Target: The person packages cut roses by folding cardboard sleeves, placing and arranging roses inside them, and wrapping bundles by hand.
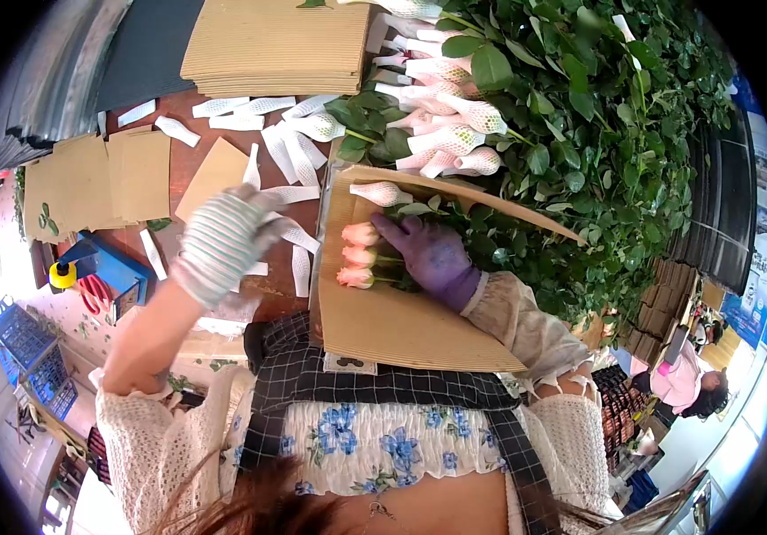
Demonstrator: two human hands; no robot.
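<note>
My left hand [227, 236], in a white and green striped glove, is over the table at left centre. Its fingertips are smeared beside a white foam net sleeve [299, 235], so a grip cannot be made out. My right hand [435, 257], in a purple glove, lies over rose stems with its index finger stretched out. Beside it, three bare pink-orange roses [358, 257] form a column on a corrugated cardboard sheet [401, 325]. A rose in a foam sleeve [381, 193] lies above them. The sheet's upper flap [508, 207] is raised over leaves and stems.
Sleeved roses [450, 116] and dense foliage [615, 169] fill the upper right. A cardboard stack [272, 45] stands at the top. Loose foam sleeves [290, 152] and small cardboard sheets [138, 176] lie left. Red-handled scissors [94, 292] are by a blue box [116, 272]. A person [677, 379] is far right.
</note>
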